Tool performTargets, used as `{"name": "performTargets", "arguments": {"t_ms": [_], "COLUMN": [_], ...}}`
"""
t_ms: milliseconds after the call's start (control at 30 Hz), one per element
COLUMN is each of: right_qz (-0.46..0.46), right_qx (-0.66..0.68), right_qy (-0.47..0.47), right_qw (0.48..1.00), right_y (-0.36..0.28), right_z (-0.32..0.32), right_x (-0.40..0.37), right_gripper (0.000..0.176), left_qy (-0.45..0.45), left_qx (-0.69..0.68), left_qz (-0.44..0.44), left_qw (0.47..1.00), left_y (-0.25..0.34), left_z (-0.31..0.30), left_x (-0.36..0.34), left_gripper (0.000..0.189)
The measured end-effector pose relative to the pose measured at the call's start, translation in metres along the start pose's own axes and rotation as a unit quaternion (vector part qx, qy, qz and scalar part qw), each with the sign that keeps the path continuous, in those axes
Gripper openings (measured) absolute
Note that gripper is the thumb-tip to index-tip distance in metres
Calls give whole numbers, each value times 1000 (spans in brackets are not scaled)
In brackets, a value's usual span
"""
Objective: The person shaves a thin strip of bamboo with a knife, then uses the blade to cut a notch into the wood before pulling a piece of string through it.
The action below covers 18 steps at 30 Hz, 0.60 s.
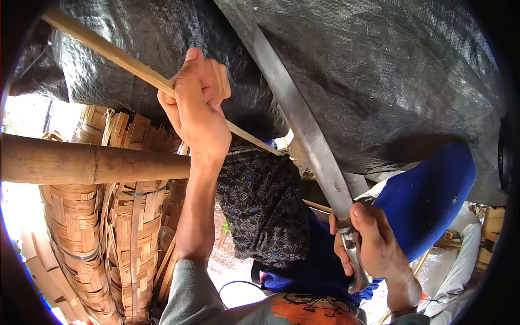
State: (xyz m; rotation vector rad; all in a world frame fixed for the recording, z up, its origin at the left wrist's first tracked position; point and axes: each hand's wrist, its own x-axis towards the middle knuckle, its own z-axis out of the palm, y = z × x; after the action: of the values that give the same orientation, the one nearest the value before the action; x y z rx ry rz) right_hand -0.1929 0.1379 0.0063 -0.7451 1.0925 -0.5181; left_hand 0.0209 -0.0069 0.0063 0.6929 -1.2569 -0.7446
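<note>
My left hand [199,103] is closed around a long, pale bamboo strip [116,55]. From the upper left the strip slants down through the fist, and its lower end passes over a dark patterned cloth [262,208] on my lap. In my right hand [376,244] is a machete [303,124], gripped by its metal-looking handle [352,260]. Its broad, curved blade points up and to the left, apart from the strip. The fingers of my right hand wrap the handle near the base of the blade.
A thick bamboo pole [92,161] runs across the left side, level with my left forearm. Beneath it stand rolls of woven bamboo [73,233]. Black tarpaulin [379,70] hangs across the top. My blue-clad knee [433,195] is raised at right.
</note>
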Motion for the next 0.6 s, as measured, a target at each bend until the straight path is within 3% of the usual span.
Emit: {"name": "performTargets", "arguments": {"t_ms": [133, 267, 300, 367, 600], "right_qz": [56, 52, 53, 53, 39], "right_qx": [21, -11, -11, -7, 10], "right_qy": [4, 27, 28, 37, 39], "right_qw": [998, 998, 998, 998, 998], "right_y": [22, 36, 37, 40, 45], "right_z": [1, 4, 3, 0, -4], "right_x": [9, 11, 11, 12, 10], "right_gripper": [51, 50, 50, 50, 50], "left_qy": [-32, -62, -49, -2, 9], "left_qx": [-37, -3, -9, -36, -22], "left_qz": [-3, -36, -99, -74, -95], "left_qw": [999, 997, 994, 997, 995], "left_y": [-8, -40, -41, -41, -36], "left_z": [-6, -13, -14, -12, -3], "left_x": [-1, -28, -35, -42, -48], "left_gripper": [44, 47, 47, 47, 46]}}
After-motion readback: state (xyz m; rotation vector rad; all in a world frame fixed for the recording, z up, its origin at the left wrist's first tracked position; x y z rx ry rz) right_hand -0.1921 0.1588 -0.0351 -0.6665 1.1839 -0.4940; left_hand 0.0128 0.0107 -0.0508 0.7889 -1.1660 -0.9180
